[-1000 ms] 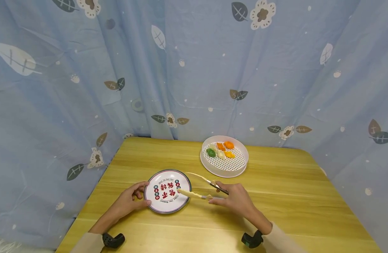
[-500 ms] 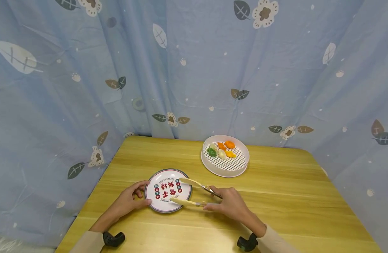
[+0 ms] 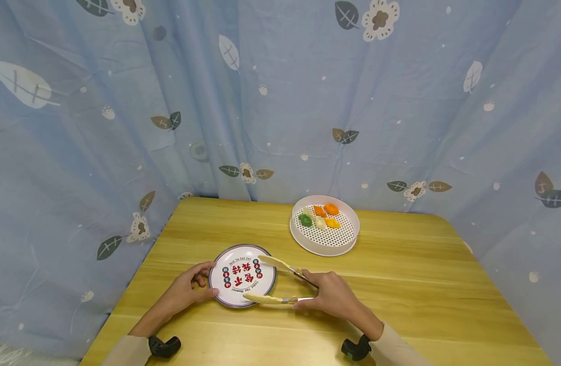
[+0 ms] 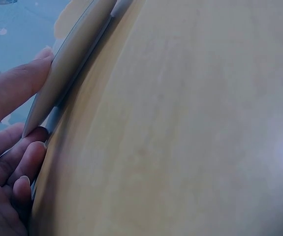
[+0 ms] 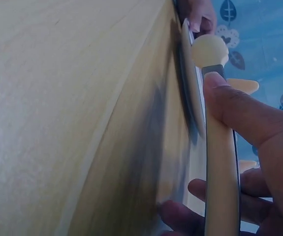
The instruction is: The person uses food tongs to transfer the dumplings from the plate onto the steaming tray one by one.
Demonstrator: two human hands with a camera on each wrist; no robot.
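Behind everything: blue curtain (image 3: 280, 101) w/ leaf + flower print, hangs along the back & both sides.

Wooden surface (image 3: 399, 284), light yellow grain, carries all items; seen close up in both wrist views.

Far centre-right on surface: white round perforated tray (image 3: 324, 232). Inside, at its far part, small food pieces: green one (image 3: 305, 219), two orange (image 3: 331, 209), one yellow-orange (image 3: 332, 222), one pale (image 3: 320, 222). Pieces sit close together, some touching.

Near centre-left: round plate (image 3: 242, 276), white w/ dark rim, red characters on face. Lies flat, well apart from tray.

Left hand (image 3: 188, 287) at plate's left edge. Fingers (image 4: 13, 93) curled round the rim, thumb on the near side, grasping plate. Left wrist view confirms: fingertip on top of rim, other fingers tucked under the edge.

Tongs (image 3: 280, 282), cream tips w/ metal arms, held by right hand (image 3: 330, 297). Arms spread; far tip over plate's right rim, near tip at plate's near-right edge. Cannot tell if tips touch plate. Nothing between tips.

Right fingers (image 5: 239, 118) wrapped on tong arms, thumb pressing on the top arm (right wrist view), grasping tongs.

Black wrist devices (image 3: 163, 347) on both forearms, light sleeves below.
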